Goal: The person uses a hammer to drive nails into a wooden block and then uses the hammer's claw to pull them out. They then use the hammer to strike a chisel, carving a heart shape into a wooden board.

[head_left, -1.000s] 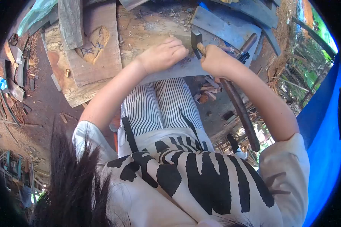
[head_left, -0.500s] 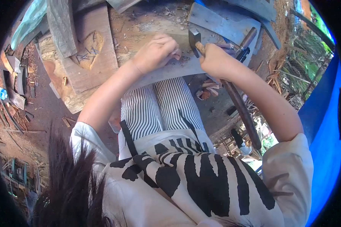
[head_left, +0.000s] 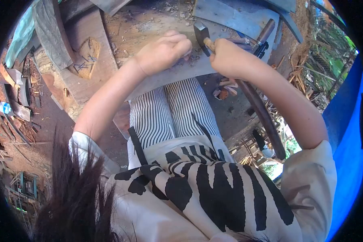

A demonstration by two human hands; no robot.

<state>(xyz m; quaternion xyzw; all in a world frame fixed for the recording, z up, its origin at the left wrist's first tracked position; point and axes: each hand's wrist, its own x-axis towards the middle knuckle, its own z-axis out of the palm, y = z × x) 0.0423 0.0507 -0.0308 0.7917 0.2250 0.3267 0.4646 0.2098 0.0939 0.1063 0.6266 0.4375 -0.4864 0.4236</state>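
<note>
My right hand (head_left: pixel 230 59) is wrapped round a hammer close to its head. The dark metal hammer head (head_left: pixel 201 35) is raised over the bench, a short pale stub of wood beside it. A long dark wooden shaft (head_left: pixel 264 117) shows below my right hand, roughly in line with the hammer. My left hand (head_left: pixel 162 53) is closed low over the near part of the wooden bench (head_left: pixel 149 86), left of the hammer head. Its fingers curl together, and I cannot tell what they hold. Small chips lie beside its fingertips.
Several nails (head_left: pixel 84 62) lie in a hollow of the board at left. Grey planks (head_left: pixel 52 34) stand at the left back, and a pale board (head_left: pixel 234 18) lies at the right back. Wood scraps (head_left: pixel 226 89) are heaped below the bench. A blue tarp (head_left: pixel 347 117) hangs at right.
The view has shifted and turned slightly. My right hand still grips the hammer, its head now angled a little differently. My left hand stays closed over the bench.
</note>
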